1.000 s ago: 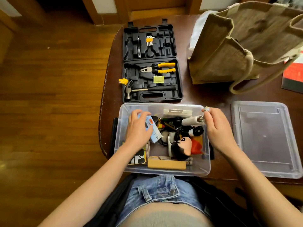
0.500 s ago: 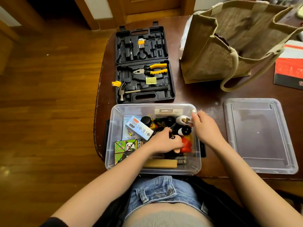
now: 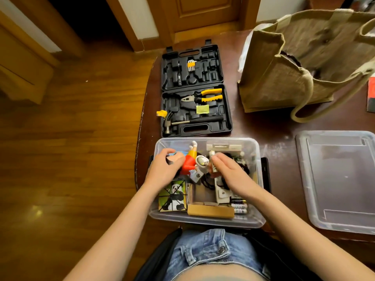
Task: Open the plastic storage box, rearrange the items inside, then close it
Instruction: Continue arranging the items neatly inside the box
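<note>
Since half a second ago, the left hand (image 3: 165, 169) has carried the toy figure (image 3: 189, 161) from the middle of the plastic storage box (image 3: 207, 221) to its far-left part, and the right hand (image 3: 229, 173) has left the box's far-right corner for its centre.

Now the left hand is clamped round the figure's head end, fingers curled over it, wrist low over the box's left wall. The figure's long axis runs from that hand toward the far wall, its white foot nearly touching it. So the figure lies directly ahead of the left hand, which is plainly the nearer one to settle it down along the left side.

Palm down, the right hand has its fingers loosely together over a white tube-like item (image 3: 212, 159) and some black cords (image 3: 207, 182); whether it grips anything, I cannot tell.

Near the front wall sit a panda-printed card (image 3: 174, 196), a cardboard piece (image 3: 211, 211) and some batteries (image 3: 239, 207).

Right of the box, well apart on the bench (image 3: 274, 122), lies the clear lid (image 3: 336, 179), still off; beyond the far wall is an open black tool case (image 3: 195, 90). Rearranging looks to be midway.
</note>
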### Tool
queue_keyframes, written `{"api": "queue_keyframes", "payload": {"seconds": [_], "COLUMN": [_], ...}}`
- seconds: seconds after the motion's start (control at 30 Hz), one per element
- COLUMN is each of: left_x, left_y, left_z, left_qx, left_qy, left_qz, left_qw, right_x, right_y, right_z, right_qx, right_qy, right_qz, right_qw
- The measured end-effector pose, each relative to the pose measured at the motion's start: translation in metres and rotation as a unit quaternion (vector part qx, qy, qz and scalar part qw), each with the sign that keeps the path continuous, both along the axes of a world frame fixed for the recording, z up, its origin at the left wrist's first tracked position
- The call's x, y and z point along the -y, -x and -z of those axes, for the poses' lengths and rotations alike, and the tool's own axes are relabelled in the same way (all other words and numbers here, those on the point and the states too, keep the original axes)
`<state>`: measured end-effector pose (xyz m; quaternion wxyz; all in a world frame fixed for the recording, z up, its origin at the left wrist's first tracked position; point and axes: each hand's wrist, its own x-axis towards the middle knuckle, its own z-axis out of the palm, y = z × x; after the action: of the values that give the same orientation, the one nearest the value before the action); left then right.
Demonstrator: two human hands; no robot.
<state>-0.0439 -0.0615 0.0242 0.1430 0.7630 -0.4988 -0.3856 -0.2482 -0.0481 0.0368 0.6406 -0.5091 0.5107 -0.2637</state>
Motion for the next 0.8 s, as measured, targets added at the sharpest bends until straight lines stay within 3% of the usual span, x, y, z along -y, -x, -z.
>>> {"api": "queue_keyframes", "payload": {"seconds": [0.2,0.3,0.4,0.53,0.63,0.8], "left_x": [-0.003,-0.002,-0.002,0.003,0.011,0.026], "left_y": [0.009,0.025,0.046,0.070,0.087,0.115], "left_z": [0.001,-0.008,-0.014,-0.013,-0.007,0.008], "left_qx": [0.050,0.041,0.006,-0.006,0.024,0.126], "left_qy": [0.038,0.091,0.136,0.129,0.086,0.034], "left_qz": [0.036,0.065,0.143,0.271,0.364,0.512], "left_qw": [0.997,0.993,0.980,0.954,0.927,0.849], "right_x": [0.001,-0.005,-0.016,-0.033,-0.039,-0.044], "right_y": [-0.012,-0.004,0.003,0.012,0.021,0.020], "right_z": [0.017,0.019,0.022,0.028,0.034,0.041], "right_qx": [-0.087,-0.087,-0.077,-0.097,-0.085,-0.104], "right_qy": [-0.016,-0.029,-0.037,-0.056,-0.133,-0.186], "right_qz": [-0.083,-0.065,0.012,0.138,0.175,0.200], "right_qw": [0.993,0.994,0.996,0.984,0.972,0.956]}}
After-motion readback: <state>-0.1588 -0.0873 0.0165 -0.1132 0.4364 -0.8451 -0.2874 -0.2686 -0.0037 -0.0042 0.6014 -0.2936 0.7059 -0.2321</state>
